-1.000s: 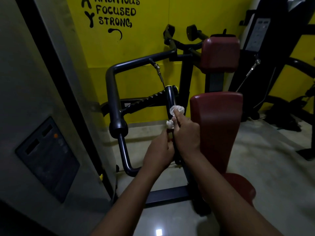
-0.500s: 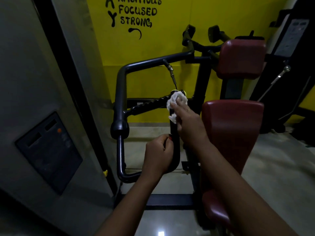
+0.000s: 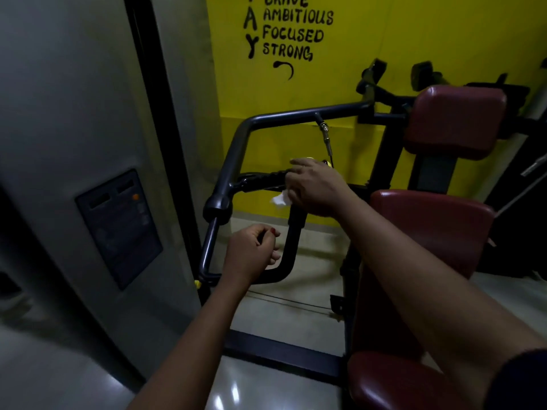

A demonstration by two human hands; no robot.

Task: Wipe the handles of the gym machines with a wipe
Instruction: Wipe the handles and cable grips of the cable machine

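The fingers (image 3: 297,166) of the right hand (image 3: 313,187) curl over the near end of the ribbed grip (image 3: 266,177), pressing the wipe (image 3: 278,199) against it; only a crumpled white corner shows below the palm, so most of the wipe lies hidden under the hand. The wipe looks thin, soft and light, likely damp; it should mould round the ridges, but could bunch or tear if dragged hard, so holding it wrapped round the grip seems best. The grip itself looks like stiff, textured rubber fixed on a rigid bar, which will not give. The left hand (image 3: 250,253) hangs with its fingers curled, gripping nothing that shows, just beside the upright handle bar (image 3: 296,232); beyond stand the grey frame tube (image 3: 236,149), the maroon back pad (image 3: 429,226) and the yellow wall (image 3: 370,39).
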